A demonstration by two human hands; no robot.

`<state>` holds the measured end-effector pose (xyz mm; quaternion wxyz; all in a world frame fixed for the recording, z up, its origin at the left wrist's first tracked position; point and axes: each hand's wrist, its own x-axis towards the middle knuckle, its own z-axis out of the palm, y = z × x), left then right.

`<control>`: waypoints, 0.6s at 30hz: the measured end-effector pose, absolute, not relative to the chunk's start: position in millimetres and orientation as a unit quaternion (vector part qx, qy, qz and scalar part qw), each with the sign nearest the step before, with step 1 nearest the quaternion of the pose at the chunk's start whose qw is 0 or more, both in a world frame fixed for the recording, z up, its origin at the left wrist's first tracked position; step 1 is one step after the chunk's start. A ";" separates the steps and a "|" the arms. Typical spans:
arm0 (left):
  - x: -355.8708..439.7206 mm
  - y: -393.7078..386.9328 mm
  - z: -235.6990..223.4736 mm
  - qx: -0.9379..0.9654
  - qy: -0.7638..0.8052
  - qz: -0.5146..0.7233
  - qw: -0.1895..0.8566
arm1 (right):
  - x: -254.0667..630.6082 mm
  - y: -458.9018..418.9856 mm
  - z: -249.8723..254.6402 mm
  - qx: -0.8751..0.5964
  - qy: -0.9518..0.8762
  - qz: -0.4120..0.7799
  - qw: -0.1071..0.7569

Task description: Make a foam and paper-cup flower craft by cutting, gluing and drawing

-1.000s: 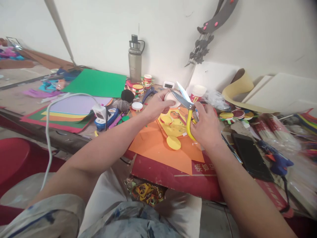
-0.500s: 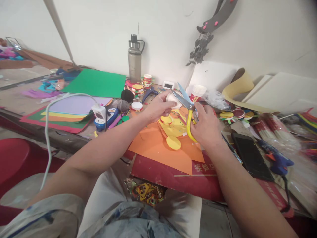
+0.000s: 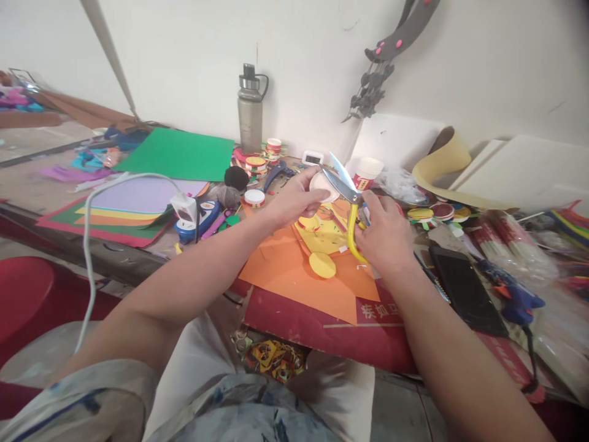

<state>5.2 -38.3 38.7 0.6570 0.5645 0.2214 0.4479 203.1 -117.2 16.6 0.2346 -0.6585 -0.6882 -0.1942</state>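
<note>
My left hand grips a small white paper cup, held sideways above the table. My right hand is closed round the yellow handles of a pair of scissors. The scissor blades stand apart at the cup's rim. Below both hands lie an orange paper sheet and yellow cut-out shapes.
A grey water bottle stands by the wall. Green paper and stacked coloured sheets lie at left, with a white cable. A black phone, a blue glue gun and bagged sticks lie at right. Tape rolls are scattered behind.
The scissor blades closed a little, then opened again at the cup's rim. Both hands stay in almost the same place.
</note>
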 end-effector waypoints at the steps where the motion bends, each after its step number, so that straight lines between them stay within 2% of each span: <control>1: 5.0 -38.1 39.1 0.563 0.221 0.448 0.658 | 203.5 -116.9 16.6 -0.658 -0.688 -0.199 0.232; 18: -3.6 -25.9 42.7 0.558 0.245 0.445 0.657 | 201.3 -119.7 17.1 -0.638 -0.701 -0.249 0.196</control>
